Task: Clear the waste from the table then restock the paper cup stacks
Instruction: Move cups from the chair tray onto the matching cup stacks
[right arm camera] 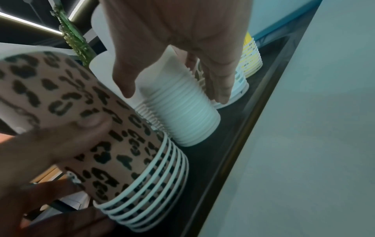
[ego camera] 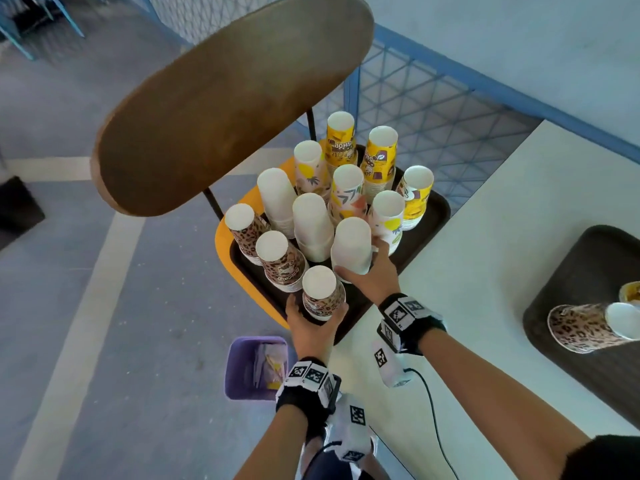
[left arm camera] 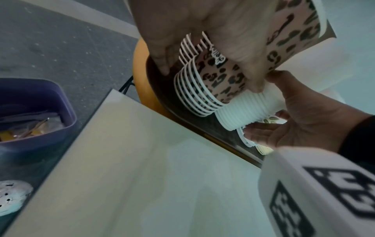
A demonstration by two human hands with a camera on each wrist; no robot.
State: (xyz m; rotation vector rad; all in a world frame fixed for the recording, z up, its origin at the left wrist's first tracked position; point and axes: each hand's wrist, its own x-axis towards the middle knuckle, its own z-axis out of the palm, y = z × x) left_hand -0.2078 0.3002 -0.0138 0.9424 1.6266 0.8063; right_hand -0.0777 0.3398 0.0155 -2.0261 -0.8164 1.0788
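Observation:
Several stacks of upturned paper cups stand on a dark tray [ego camera: 439, 210] that sits on an orange chair seat [ego camera: 223, 241]. My left hand [ego camera: 317, 318] grips the nearest leopard-print cup stack [ego camera: 322, 296] low down, thumb on its left side and fingers on its right. In the left wrist view that leopard-print cup stack [left arm camera: 213, 83] is tilted. My right hand [ego camera: 363, 268] holds the plain white cup stack [ego camera: 350, 245] just behind it. Thumb and fingers straddle this white cup stack [right arm camera: 178, 112] in the right wrist view. On the floor a purple bin [ego camera: 242, 372] holds wrappers.
The chair's brown backrest [ego camera: 225, 98] overhangs the stacks at upper left. A white table [ego camera: 485, 244] runs along the right. On it lies a second dark tray [ego camera: 588, 254] with a leopard-print cup stack [ego camera: 585, 327] on its side. A blue mesh fence stands behind.

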